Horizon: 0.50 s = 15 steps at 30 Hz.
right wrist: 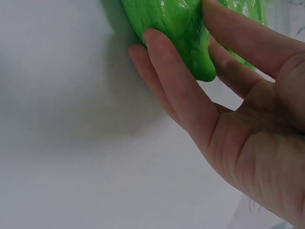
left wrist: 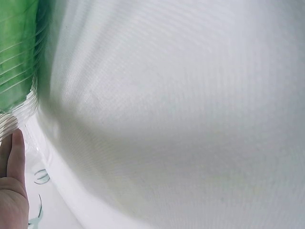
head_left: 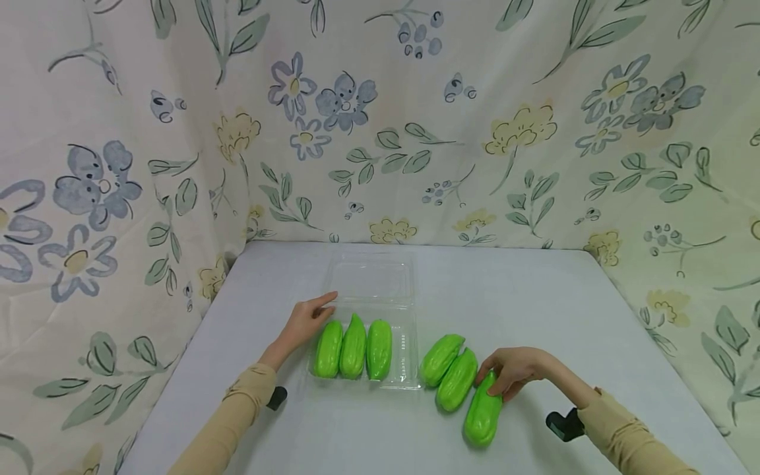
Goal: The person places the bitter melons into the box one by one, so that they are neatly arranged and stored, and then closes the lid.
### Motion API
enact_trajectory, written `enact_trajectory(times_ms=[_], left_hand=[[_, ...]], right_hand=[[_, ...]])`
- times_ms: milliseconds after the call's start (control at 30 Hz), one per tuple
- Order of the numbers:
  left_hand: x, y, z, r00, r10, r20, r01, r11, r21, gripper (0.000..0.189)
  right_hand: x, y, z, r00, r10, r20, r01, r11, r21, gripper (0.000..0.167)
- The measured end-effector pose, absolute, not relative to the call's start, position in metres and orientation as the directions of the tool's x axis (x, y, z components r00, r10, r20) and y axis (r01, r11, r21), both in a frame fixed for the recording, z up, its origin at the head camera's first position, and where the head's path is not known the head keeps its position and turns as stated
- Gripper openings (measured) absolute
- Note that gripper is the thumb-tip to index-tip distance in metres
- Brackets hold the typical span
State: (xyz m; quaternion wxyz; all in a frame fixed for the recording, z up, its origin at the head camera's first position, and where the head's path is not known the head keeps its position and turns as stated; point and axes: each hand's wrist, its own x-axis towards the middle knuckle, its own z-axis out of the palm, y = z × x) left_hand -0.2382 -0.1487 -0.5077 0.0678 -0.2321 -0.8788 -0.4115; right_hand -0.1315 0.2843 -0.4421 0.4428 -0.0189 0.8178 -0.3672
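A clear plastic clamshell box (head_left: 406, 349) lies with its lid (head_left: 371, 280) folded back, and three glossy green gourd-shaped vegetables (head_left: 353, 349) stand side by side in its left part. My left hand (head_left: 307, 319) reaches to the box's left edge, its fingers straight against the ribbed wall (left wrist: 21, 107). To the right of the box, my right hand (head_left: 515, 371) grips the narrow end of another green gourd (head_left: 482, 415), thumb on one side and fingers on the other. In the right wrist view this gourd (right wrist: 178, 36) fills the gap between thumb and fingers.
Two more green gourds (head_left: 442, 359) lie on the table between the box and my right hand, touching each other. The white-covered table (head_left: 522, 297) runs back to a floral curtain (head_left: 415, 165). A dark wrist camera (head_left: 565, 425) hangs under the right sleeve.
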Motion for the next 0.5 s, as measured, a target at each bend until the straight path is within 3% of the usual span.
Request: enact_trajectory(times_ms=[500], left_hand=[[-0.239,-0.149,-0.509,-0.879,0.359,0.314,0.471,0.554,0.686,0.038]], right_hand=[[-0.135,0.289,-0.429,-0.602,-0.389,-0.697,0.233,0.75,-0.619,0.028]])
